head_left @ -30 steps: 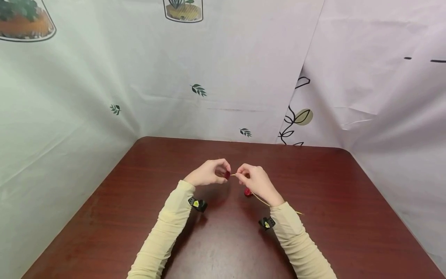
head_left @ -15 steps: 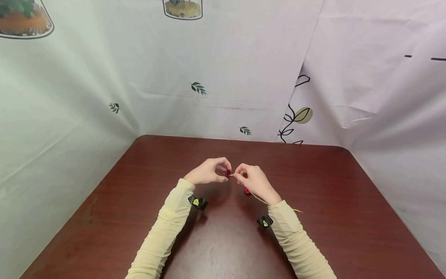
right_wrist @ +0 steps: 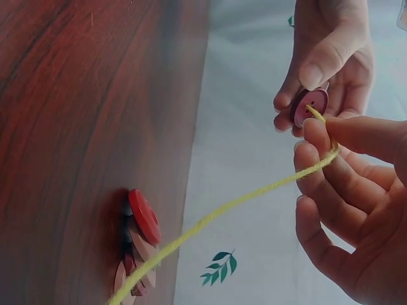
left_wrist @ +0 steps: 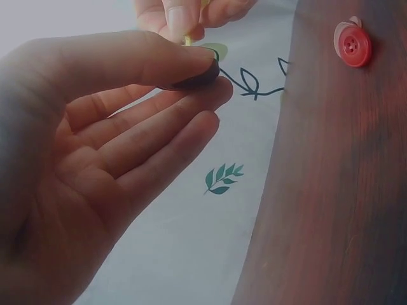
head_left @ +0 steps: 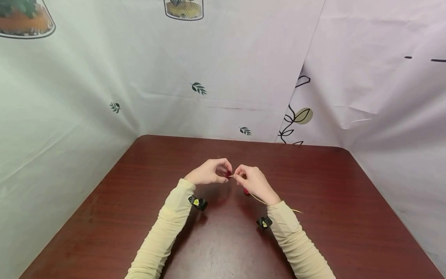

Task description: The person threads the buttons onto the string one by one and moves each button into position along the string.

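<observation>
In the right wrist view my left hand point(right_wrist: 337, 51) pinches a dark red button point(right_wrist: 311, 101) with several holes between thumb and finger. My right hand point(right_wrist: 356, 197) pinches yellow yarn point(right_wrist: 222, 208) close to its end, and the tip sits at a hole in the button's face. From there the yarn trails down and past a small pile of buttons. A bright red button point(right_wrist: 145, 217) lies on top of that pile, pinkish ones under it. The left wrist view shows the held button point(left_wrist: 202, 77) edge-on, dark under my thumb.
Both hands are above a dark reddish wooden table point(head_left: 139, 232). Pale printed sheeting point(head_left: 223, 69) hangs behind it and at both sides. A black wrist camera point(head_left: 198, 203) is strapped to my left wrist, another point(head_left: 264, 223) to my right.
My right hand has moved slightly left, bringing the yarn tip to the button and narrowing the gap between the hands. My left hand keeps its pinch on the button, almost still.
</observation>
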